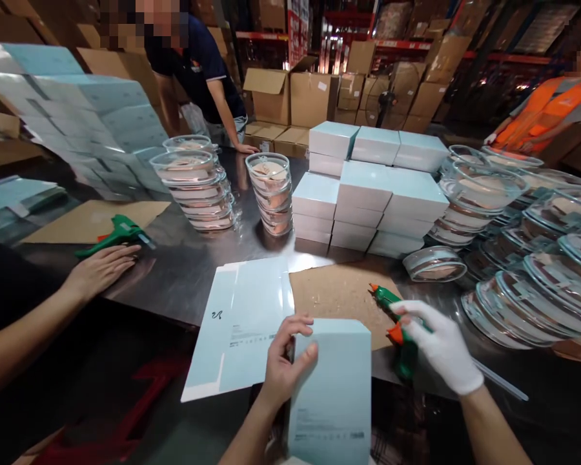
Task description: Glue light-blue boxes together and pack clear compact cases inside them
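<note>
The pale-blue box (pixel 333 381) runs off the bottom edge, its print (pixel 314 437) too small to read.

Warehouse packing spot, pretty obviously. Red racks (pixel 401 45) plus piled brown cartons (pixel 314 97) way beyond grip of left hand (pixel 286 365), stacked pale boxes (pixel 363 194) on metal table (pixel 174 284) nearer, orange work vest (pixel 552 115) far off right of grip.

Box (pixel 333 381) before cardboard (pixel 336 290), stacked boxes (pixel 363 200) behind
</note>
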The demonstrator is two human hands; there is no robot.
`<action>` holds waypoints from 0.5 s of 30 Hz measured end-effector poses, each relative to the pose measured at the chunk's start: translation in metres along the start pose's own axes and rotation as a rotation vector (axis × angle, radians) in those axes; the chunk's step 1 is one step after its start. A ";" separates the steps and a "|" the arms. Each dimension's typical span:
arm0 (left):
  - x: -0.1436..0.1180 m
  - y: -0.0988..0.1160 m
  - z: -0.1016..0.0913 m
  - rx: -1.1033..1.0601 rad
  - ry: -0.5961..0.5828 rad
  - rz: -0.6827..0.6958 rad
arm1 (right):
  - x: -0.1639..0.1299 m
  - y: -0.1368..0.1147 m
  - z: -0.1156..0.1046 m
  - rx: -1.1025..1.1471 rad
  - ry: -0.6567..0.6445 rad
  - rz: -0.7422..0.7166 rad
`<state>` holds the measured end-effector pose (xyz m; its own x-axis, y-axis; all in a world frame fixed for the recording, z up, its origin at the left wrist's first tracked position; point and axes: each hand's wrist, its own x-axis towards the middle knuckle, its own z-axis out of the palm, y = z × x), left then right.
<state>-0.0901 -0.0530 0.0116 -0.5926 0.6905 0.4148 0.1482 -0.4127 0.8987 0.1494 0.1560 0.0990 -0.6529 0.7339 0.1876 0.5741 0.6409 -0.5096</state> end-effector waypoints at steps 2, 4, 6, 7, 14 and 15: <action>0.005 0.004 -0.015 0.067 -0.004 -0.018 | 0.015 0.021 -0.040 -0.303 0.004 0.334; 0.011 0.008 -0.028 0.114 -0.039 -0.016 | 0.027 0.026 -0.079 -0.608 -0.114 0.503; 0.016 0.012 -0.034 0.153 -0.086 0.003 | 0.034 0.007 -0.098 -0.809 -0.121 0.467; 0.018 0.013 -0.034 0.170 -0.106 0.017 | 0.037 -0.010 -0.096 -0.864 -0.050 0.369; 0.010 0.020 -0.034 0.283 -0.256 0.127 | 0.067 -0.075 0.009 -0.249 -0.890 -0.420; 0.006 0.022 -0.045 0.295 -0.246 0.134 | 0.075 -0.067 0.009 -0.316 -0.887 -0.342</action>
<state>-0.1260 -0.0845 0.0276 -0.3510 0.7781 0.5210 0.4533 -0.3456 0.8216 0.0580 0.1661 0.1397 -0.8662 0.1479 -0.4773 0.3071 0.9111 -0.2751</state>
